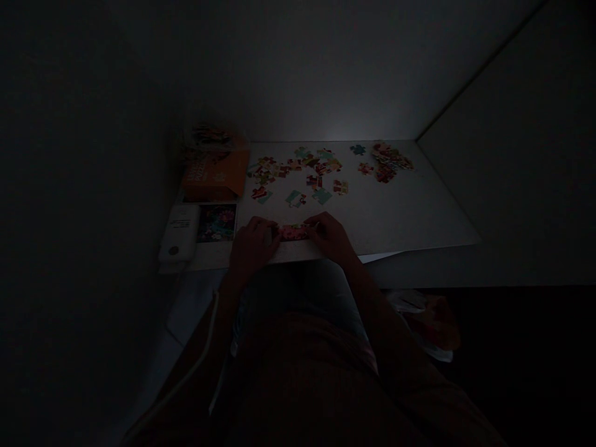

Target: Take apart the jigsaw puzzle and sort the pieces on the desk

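The scene is very dark. At the near edge of a white board (400, 211), my left hand (252, 243) and my right hand (331, 237) rest with fingers curled on the two ends of a short pink strip of joined puzzle pieces (294, 231). Each hand pinches its end of the strip. Loose coloured puzzle pieces (298, 171) lie scattered farther back on the board, and a small heap of pieces (388, 161) sits at the far right.
An orange puzzle box (216, 167) stands at the back left. In front of it lie a dark flower picture card (216, 223) and a white device (179, 239). A crumpled bag (431, 323) lies low on the right. Walls close in behind and on both sides.
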Demonstrator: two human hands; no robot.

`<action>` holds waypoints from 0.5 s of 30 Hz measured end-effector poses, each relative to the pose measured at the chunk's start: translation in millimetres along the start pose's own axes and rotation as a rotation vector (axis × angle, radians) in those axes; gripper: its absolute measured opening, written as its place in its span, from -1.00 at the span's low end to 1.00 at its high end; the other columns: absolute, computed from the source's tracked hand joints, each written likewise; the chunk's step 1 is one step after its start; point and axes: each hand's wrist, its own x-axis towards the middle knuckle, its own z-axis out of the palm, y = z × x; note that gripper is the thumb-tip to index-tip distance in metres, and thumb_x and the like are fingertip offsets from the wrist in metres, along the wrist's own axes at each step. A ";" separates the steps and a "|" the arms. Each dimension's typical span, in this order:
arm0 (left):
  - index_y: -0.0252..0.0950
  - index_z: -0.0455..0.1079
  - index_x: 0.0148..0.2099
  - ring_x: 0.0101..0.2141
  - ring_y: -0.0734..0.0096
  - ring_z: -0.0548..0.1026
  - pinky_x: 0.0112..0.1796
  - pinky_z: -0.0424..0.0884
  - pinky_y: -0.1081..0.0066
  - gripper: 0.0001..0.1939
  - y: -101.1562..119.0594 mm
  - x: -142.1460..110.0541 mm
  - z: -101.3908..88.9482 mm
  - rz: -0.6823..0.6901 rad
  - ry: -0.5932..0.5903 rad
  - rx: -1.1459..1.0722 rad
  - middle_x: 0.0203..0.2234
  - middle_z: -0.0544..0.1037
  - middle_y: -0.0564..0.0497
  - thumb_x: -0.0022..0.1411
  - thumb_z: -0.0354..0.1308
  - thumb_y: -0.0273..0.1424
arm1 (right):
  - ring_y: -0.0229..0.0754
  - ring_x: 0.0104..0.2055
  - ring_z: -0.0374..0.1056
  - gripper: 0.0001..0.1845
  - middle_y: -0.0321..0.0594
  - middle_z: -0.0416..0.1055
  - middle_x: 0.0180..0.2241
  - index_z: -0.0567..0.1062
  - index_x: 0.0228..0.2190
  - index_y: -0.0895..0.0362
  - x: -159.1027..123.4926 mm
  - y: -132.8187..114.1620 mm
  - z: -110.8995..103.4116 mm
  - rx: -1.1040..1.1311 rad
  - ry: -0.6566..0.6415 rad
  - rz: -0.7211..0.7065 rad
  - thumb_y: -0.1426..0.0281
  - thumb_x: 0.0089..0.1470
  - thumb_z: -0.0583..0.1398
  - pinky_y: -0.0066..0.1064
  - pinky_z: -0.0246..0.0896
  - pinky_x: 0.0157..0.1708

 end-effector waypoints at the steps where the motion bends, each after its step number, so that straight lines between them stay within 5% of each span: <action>1: -0.25 0.63 0.17 0.01 0.04 0.68 0.00 0.58 0.12 -0.75 0.3 0.1 -0.5 0.001 -0.005 0.002 0.08 0.64 -0.19 0.55 0.35 -0.28 | -0.02 -0.13 0.54 -0.82 -0.12 0.63 -0.08 0.68 -0.01 0.00 0.0 -0.1 0.2 -0.003 -0.001 0.002 0.27 0.41 0.33 -0.14 0.49 -0.04; 15: -0.23 0.65 0.11 -0.09 0.11 0.66 -0.03 0.59 0.12 -0.78 -2.2 1.3 0.7 0.019 0.011 -0.044 0.04 0.65 -0.18 0.56 0.31 -0.24 | -0.02 -0.16 0.56 -0.74 -0.12 0.66 -0.12 0.69 -0.03 -0.01 0.6 -3.7 5.6 0.045 0.038 0.009 0.13 0.44 0.31 -0.11 0.50 -0.05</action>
